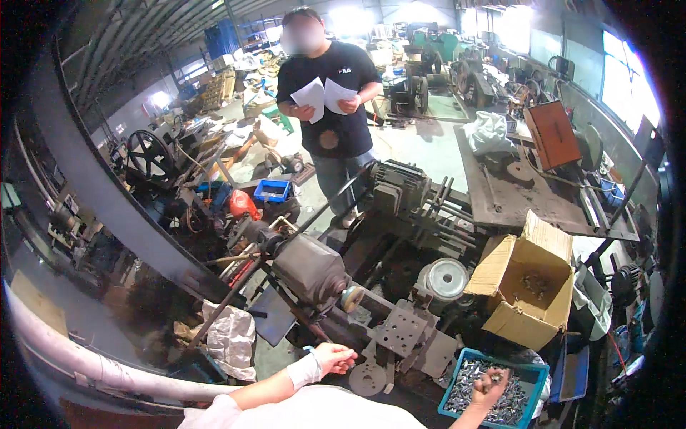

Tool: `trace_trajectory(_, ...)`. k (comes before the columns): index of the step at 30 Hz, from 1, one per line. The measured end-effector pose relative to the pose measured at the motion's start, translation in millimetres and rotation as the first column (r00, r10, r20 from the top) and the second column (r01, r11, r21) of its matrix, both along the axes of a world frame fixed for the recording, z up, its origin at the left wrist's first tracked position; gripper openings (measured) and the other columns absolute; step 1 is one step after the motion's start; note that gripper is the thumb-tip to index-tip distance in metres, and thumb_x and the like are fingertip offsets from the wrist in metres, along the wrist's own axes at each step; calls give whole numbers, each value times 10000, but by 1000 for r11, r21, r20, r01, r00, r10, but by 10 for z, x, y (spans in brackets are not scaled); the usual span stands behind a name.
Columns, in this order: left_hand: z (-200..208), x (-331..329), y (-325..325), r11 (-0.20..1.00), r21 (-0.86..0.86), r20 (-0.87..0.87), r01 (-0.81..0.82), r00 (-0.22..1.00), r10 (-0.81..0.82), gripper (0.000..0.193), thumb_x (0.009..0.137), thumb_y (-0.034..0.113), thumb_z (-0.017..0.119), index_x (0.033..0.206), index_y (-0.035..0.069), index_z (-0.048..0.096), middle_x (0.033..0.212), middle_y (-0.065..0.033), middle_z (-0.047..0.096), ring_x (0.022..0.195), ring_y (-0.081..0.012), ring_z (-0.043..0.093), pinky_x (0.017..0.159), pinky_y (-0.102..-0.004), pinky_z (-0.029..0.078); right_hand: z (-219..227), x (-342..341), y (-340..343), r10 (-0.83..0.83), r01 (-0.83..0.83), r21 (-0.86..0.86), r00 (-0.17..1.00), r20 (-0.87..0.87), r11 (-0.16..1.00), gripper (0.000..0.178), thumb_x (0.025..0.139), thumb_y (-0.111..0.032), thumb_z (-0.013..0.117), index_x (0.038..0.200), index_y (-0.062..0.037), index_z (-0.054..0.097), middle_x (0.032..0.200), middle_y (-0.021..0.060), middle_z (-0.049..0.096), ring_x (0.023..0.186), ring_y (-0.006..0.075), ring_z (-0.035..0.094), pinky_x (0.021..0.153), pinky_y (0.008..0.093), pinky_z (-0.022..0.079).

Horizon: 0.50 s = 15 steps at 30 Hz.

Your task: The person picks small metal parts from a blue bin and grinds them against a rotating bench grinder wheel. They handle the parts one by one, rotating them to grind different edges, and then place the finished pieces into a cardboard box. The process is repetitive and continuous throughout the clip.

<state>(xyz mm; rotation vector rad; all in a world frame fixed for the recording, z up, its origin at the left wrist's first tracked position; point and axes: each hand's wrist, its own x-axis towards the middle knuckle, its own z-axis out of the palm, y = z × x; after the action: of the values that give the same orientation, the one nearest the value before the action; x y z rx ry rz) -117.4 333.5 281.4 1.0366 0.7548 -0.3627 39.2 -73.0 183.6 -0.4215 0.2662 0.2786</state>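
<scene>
My left hand (334, 359), with a white cuff at the wrist, is in front of the machine. Its fingers are drawn together, and whatever they may hold is too small to tell. Close by are a grey drilled plate (401, 327) and a round metal disc (367, 378). My right hand (491, 387) is over a teal plastic bin (541, 380) full of small shiny metal pieces (466, 386), shaped like bolts or pins. Its fingers curl inward around what look like a few of these pieces. A machine head (311, 268) with a round chuck-like end (351, 299) stands beyond my left hand.
An open cardboard box (525, 325) with small pieces inside stands behind the bin. A round pulley (446, 279) sits on the machine. Across it, a person (329, 107) in a black shirt holds papers (309, 99). A steel table (493, 189) is at right, a pale pipe (107, 372) at left.
</scene>
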Motion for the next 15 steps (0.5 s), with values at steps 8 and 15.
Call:
trace_trajectory(8, -64, 499, -330, 871, -454, 184, 188, 976, -115, 440, 881, 394, 376, 1090, 24, 490, 1001, -92, 554, 880, -198, 544, 815, -344, 439, 1158, -560, 2049, 160, 155, -620, 893, 421, 769, 201, 796, -176, 571, 668, -24, 539, 633, 49, 528, 455, 129, 488, 385, 219, 378)
trace_trajectory(15, -169, 286, 41, 538, -835, 224, 121, 966, 130, 460, 865, 473, 345, 1009, 73, 519, 1017, -86, 553, 973, -224, 531, 859, -391, 429, 1321, -994, 3091, 576, 758, -634, 451, 681, 156, 116, 634, -112, 672, 725, -53, 627, 727, 82, 584, 674, 243, 544, 599, 311, 441)
